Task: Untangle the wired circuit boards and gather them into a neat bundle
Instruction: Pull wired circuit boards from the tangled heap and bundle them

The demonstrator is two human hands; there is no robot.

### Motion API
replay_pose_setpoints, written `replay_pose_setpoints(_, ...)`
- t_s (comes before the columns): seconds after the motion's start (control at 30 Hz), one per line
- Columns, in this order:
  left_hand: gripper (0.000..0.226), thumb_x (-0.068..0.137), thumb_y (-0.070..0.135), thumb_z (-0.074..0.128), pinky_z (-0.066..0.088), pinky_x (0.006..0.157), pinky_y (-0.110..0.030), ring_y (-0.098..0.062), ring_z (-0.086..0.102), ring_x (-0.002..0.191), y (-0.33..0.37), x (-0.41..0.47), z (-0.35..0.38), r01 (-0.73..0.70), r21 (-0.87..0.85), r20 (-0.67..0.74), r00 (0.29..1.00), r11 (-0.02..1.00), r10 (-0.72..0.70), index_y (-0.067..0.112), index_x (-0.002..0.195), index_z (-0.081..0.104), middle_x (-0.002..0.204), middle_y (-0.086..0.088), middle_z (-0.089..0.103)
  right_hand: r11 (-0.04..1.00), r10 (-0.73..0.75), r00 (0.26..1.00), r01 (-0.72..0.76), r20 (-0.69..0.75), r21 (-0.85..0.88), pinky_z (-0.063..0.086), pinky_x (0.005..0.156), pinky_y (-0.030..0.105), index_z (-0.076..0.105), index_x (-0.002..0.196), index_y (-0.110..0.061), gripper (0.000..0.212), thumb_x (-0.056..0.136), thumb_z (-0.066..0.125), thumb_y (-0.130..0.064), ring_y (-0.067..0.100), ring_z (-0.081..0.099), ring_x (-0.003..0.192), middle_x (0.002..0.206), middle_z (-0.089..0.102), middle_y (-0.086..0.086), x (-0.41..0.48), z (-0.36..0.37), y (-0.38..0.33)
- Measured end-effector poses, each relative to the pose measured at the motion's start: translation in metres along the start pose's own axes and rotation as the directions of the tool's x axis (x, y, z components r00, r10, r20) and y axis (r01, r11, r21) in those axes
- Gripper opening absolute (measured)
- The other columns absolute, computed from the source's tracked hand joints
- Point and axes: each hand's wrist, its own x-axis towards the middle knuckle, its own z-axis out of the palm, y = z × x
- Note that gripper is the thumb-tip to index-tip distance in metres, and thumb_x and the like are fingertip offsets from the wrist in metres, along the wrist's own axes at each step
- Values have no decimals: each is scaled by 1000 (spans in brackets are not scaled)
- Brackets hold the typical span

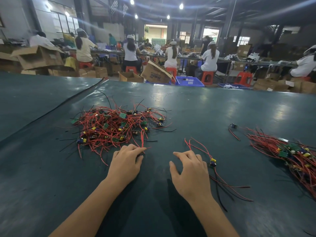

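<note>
Pretty dim hall overall. Ceiling lamps flare into bluish streaks, and the far doorway is blown out by daylight. Soft glare patches sit on the table, the edges bend fisheye-style, and the background is slightly soft.

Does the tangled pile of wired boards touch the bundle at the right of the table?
Apart. In the head view, the tangled pile and the bundle lie far from each other, with dark table surface plainly between them.

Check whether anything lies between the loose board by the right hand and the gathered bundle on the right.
Nothing visible blocks it. Between the loose board beside the right hand and the bundle there is only bare table. Another stray board lies farther back, off that line.
</note>
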Motion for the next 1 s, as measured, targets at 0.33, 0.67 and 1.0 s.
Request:
replay_pose_setpoints(0.33, 35, 100, 22, 44, 38, 96, -38, -26, 53, 110, 7, 16, 9, 107, 61, -17, 994, 992, -106, 21, 135, 49, 113, -1, 64, 999, -23, 999, 21, 32, 45, 35, 98, 29, 62, 128, -26, 37, 95, 56, -40, 15, 50, 109, 117, 58, -10, 1, 3, -1)
replay_pose_setpoints(0.67, 43, 98, 11, 38, 32, 94, -38, -23, 48, 113, 16, 2, 12, 143, 31, -21, 990, 989, -142, 27, 138, 42, 118, -1, 53, 996, -32, 999, 28, 35, 84, 37, 95, 28, 62, 128, -25, 36, 95, 57, -38, 15, 49, 107, 115, 59, -9, 1, 3, 1)
replay_pose_setpoints(1.0, 29, 97, 5, 47, 37, 75, -5, 1, 54, 81, 59, -25, 0, -355, -430, -297, 924, 830, 241, 11, 119, 65, 99, 6, 54, 874, 58, 995, -91, 84, 478, 47, 90, 21, 56, 132, -27, 35, 100, 48, -39, 0, 62, 100, 97, 66, -17, 4, 7, -4)
